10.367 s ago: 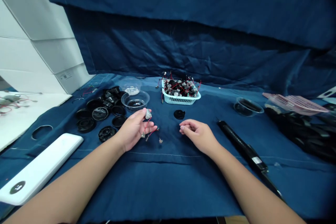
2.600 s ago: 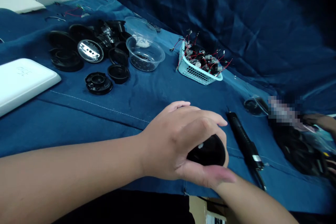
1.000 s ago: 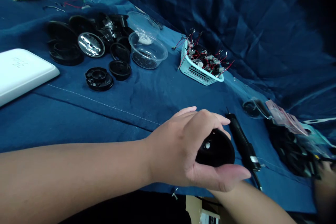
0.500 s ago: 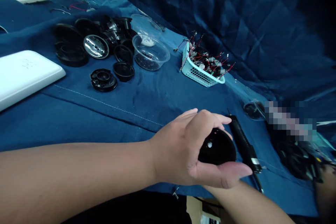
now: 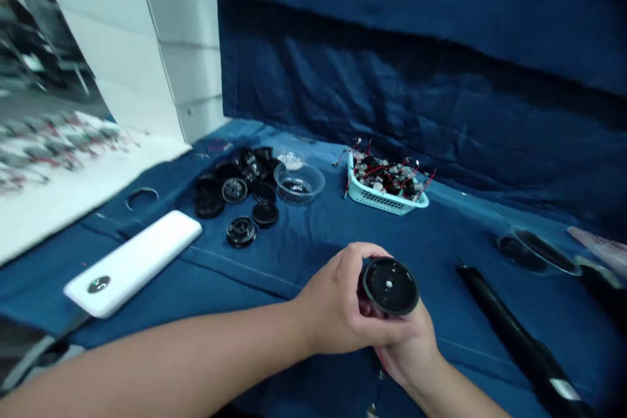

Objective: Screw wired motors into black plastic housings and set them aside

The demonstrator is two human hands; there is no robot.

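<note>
In the head view my left hand (image 5: 337,307) is closed around the side of a black round cup-shaped part (image 5: 394,287) with a small white piece at its centre. The part's round face is turned up towards me. My right hand (image 5: 414,339) is under and behind it, closed against its underside; most of its fingers are hidden by the part and my left hand. A thin red wire (image 5: 381,358) with a small connector end hangs below the hands.
A black electric screwdriver (image 5: 514,333) lies on the right. Behind are a light blue basket (image 5: 386,201) of wired motors, a clear plastic bowl (image 5: 313,188) and several black round parts (image 5: 241,232). A white power bank (image 5: 142,261) lies left on the blue cloth.
The view has swung up and left, showing more of the left side and wall. The black part now shows its round face more fully, and the red wire below the hands is visible.
</note>
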